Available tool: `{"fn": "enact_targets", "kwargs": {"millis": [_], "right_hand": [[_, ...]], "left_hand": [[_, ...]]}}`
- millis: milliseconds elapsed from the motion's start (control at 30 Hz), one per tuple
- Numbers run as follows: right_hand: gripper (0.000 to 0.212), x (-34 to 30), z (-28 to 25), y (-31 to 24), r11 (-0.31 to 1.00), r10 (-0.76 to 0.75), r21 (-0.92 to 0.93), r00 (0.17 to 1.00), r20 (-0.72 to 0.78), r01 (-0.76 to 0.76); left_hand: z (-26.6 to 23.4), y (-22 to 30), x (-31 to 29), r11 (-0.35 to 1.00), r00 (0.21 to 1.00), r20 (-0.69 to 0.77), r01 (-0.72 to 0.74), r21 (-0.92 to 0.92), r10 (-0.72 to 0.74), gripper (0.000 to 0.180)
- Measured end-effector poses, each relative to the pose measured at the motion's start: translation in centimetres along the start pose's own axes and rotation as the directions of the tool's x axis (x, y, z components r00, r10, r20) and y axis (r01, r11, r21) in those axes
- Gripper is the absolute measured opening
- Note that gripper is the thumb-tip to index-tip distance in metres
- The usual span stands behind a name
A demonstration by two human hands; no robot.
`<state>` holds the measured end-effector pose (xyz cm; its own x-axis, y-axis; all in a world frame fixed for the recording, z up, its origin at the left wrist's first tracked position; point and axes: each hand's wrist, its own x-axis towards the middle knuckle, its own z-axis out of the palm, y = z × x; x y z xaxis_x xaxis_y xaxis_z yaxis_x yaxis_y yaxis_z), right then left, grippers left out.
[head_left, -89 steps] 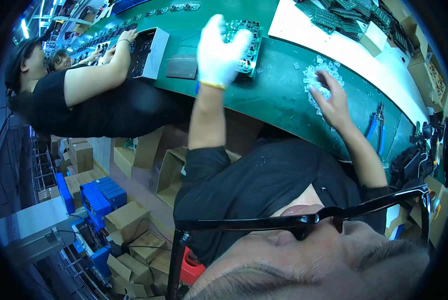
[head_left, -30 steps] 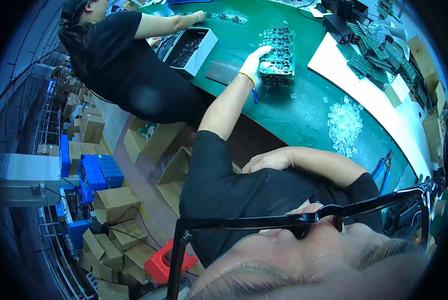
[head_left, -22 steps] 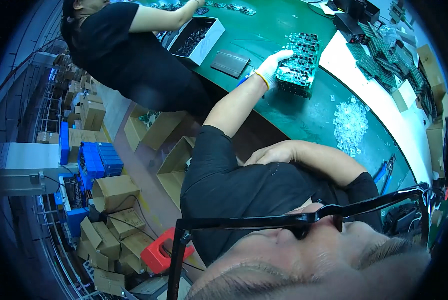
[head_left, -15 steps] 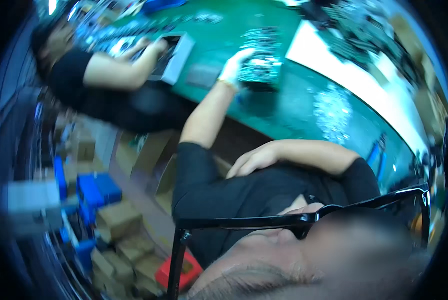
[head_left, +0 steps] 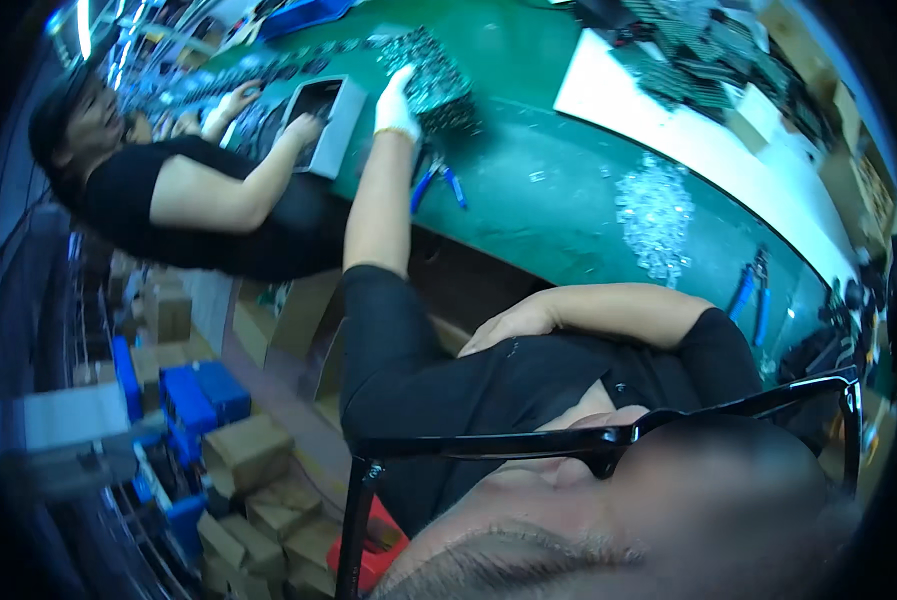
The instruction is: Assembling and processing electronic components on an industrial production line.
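Observation:
My left hand [head_left: 396, 108], in a white glove, is stretched out over the green table and closed on the side of a block-shaped stack of small glittering, greenish pieces [head_left: 426, 78]. Their exact kind is too blurred to tell. Just below the stack, blue-handled pliers [head_left: 438, 186] lie near the table's edge. My bare right hand [head_left: 513, 325] rests against the front of my black shirt, its fingers stretched out and holding nothing visible. Farther right on the table is a spread pile of small clear pieces [head_left: 654, 215].
A co-worker [head_left: 183, 195] at the left reaches into a white box [head_left: 334, 125]. A second pair of blue-handled pliers [head_left: 753, 295] lies at the right. Dark ribbed parts [head_left: 683, 75] are heaped beyond a white board [head_left: 618, 85]. Cardboard boxes [head_left: 243, 455] and blue bins [head_left: 203, 395] fill the lower left.
My left hand has carried the glittering stack left and slightly away, and the stack is now tilted. The pliers near the table's edge have come into sight. My right hand has stayed in place.

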<state>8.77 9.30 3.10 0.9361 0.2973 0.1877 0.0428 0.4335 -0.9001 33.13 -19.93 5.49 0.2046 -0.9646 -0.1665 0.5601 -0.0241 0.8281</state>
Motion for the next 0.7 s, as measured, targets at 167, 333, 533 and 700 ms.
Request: {"fn": "enact_targets", "kwargs": {"millis": [167,333,533,700], "right_hand": [[0.057,0.5,-0.9,-2.6,0.963,0.187,0.175,0.975,0.118,-0.206],[0.058,-2.0,-0.3,-3.4,0.978,0.183,0.116,0.982,-0.052,-0.176],[0.056,-1.7,1.1,-1.5,0.959,0.024,0.281,0.983,-0.181,0.028],[0.051,-0.1,1.6,-3.3,0.993,0.04,0.111,0.998,0.056,-0.046]], "left_hand": [[-3.8,0.2,5.3,0.957,0.922,-0.303,-0.174,0.232,0.241,0.096],[1.4,-2.5,5.8,0.923,0.874,-0.411,-0.097,0.374,0.258,0.116],[-1.8,-2.1,5.8,0.922,0.807,-0.517,-0.084,0.377,0.285,0.077],[-8.3,7.1,5.0,0.383,0.733,-0.468,0.3,0.874,0.493,0.091]]}}
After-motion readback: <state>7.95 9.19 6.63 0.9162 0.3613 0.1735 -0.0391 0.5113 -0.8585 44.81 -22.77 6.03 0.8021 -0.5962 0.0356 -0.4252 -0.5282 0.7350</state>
